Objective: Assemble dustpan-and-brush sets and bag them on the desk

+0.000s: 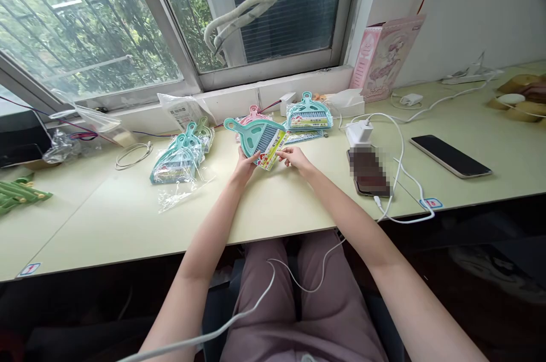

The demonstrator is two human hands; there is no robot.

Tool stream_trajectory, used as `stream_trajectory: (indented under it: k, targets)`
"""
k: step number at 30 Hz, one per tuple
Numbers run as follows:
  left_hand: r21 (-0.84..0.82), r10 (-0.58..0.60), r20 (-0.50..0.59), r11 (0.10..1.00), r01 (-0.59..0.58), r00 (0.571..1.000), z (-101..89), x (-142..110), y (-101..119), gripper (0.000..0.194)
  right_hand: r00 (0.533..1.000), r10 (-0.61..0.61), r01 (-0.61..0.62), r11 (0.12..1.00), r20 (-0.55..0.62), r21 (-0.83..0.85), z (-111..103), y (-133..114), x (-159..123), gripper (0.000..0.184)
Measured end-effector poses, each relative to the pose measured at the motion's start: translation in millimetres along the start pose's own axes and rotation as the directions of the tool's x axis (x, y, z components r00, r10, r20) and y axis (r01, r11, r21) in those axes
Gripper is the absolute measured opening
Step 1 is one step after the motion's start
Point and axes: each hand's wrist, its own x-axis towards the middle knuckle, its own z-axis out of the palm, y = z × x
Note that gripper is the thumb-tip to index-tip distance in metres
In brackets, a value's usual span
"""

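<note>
A teal mini dustpan-and-brush set [256, 135] with a colourful paper label is held tilted just above the pale desk [128, 219]. My left hand [246, 165] grips its lower edge from below. My right hand [294, 157] pinches the label at the set's right corner. A pink set [251, 115] lies partly hidden behind it. Another teal set [309, 114] sits on flat wrappers further right. Several wrapped teal sets [179, 156] are piled to the left.
A phone on a white charging cable [369, 171] lies right of my hands, with a second black phone [450, 156] beyond it. A white charger [359, 131], empty plastic bags [85, 120], a pink box [386, 57] and green sticks [19, 194] stand around the desk.
</note>
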Motion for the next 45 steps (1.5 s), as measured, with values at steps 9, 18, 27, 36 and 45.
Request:
stream_trajectory:
  k: [9, 18, 27, 36, 45]
  targets:
    - [0.097, -0.036, -0.028, 0.995, 0.038, 0.999, -2.1, 3.6, -5.3, 0.088, 0.997, -0.038, 0.023, 0.980, -0.072, -0.200, -4.9, 12.6, 13.6, 0.019]
    - [0.109, -0.046, 0.009, 0.993, 0.045, 0.999, -3.6, 4.3, -4.0, 0.088, 0.980, -0.099, -0.006, 0.847, -0.170, -0.531, -9.2, 5.8, 8.5, 0.029]
    - [0.148, -0.114, 0.082, 0.984, 0.101, 0.990, -5.9, 3.3, -0.9, 0.079, 0.954, -0.088, 0.136, 0.979, -0.287, 0.151, -3.4, 12.7, 19.6, 0.053]
    - [0.206, -0.213, 0.121, 0.961, 0.186, 0.969, -0.6, -1.5, 1.4, 0.069, 0.962, 0.004, 0.110, 0.908, -0.272, 0.404, -12.7, 7.6, 12.5, 0.024]
    - [0.275, -0.264, 0.142, 0.936, 0.218, 0.954, -3.2, -0.5, 3.5, 0.072, 0.959, 0.156, -0.015, 0.861, -0.236, 0.509, -9.2, 10.8, 16.7, 0.008]
